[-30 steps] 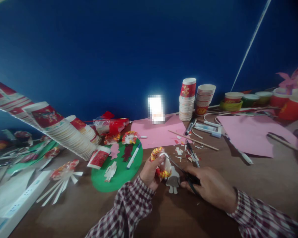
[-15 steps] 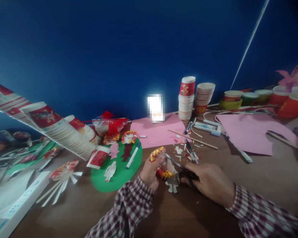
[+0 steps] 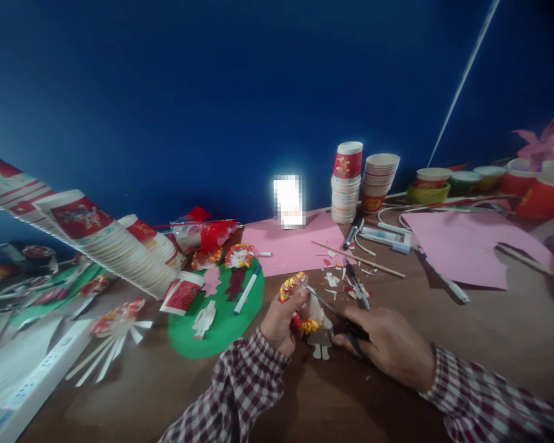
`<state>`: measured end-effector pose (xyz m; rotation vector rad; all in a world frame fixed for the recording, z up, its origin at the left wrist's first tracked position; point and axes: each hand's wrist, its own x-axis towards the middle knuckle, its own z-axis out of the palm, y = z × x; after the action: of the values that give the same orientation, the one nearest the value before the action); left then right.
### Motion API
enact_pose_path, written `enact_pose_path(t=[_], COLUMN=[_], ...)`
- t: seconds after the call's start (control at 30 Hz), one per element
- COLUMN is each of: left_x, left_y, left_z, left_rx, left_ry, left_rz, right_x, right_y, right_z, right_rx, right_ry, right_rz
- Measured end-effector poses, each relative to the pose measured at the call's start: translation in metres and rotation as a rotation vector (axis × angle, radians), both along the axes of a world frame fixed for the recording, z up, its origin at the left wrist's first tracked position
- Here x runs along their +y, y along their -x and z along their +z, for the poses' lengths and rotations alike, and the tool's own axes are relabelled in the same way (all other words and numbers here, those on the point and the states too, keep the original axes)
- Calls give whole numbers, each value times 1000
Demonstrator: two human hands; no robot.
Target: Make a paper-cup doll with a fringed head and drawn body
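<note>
In the middle of the head view, my left hand [image 3: 281, 323] pinches a paper-cup craft piece [image 3: 313, 324] edged with curled red and yellow strips. My right hand [image 3: 390, 344] is closed around a pair of scissors [image 3: 325, 301]. Their blades reach left, with the tip touching or very near the curled edge by my left thumb; I cannot tell if paper lies between the blades. Just below the craft piece shows a pale paper figure cutout [image 3: 322, 346]. Part of the craft piece is hidden behind my left fingers.
Left of my hands, a green paper circle [image 3: 184, 335] bears small cutouts and a marker [image 3: 248, 289]. Stacked paper cups [image 3: 120, 252] lean at the left; another stack [image 3: 345, 200] stands at the back. Paper scraps [image 3: 332, 280] and a craft knife [image 3: 357, 286] lie ahead.
The scissors have shifted slightly at the curled edge, and their handles look a little further apart in my right hand. My left hand stays in place with the craft piece.
</note>
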<state>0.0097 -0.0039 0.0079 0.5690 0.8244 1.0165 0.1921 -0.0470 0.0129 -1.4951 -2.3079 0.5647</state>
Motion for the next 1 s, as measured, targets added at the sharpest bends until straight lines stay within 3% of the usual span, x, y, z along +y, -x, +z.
enact_pose_path(t=[0.37, 0.73, 1.0], left_x=[-1, -3, -5], left_y=[0, -6, -6], left_z=[1, -6, -5], left_rx=[5, 13, 15], left_ry=[-29, -22, -2], left_rz=[-50, 45, 32], right_x=[-1, -2, -4], right_y=[0, 0, 0], right_z=[-1, -1, 1], right_rx=[25, -37, -49], right_ry=[2, -27, -32], right_rz=[37, -3, 12])
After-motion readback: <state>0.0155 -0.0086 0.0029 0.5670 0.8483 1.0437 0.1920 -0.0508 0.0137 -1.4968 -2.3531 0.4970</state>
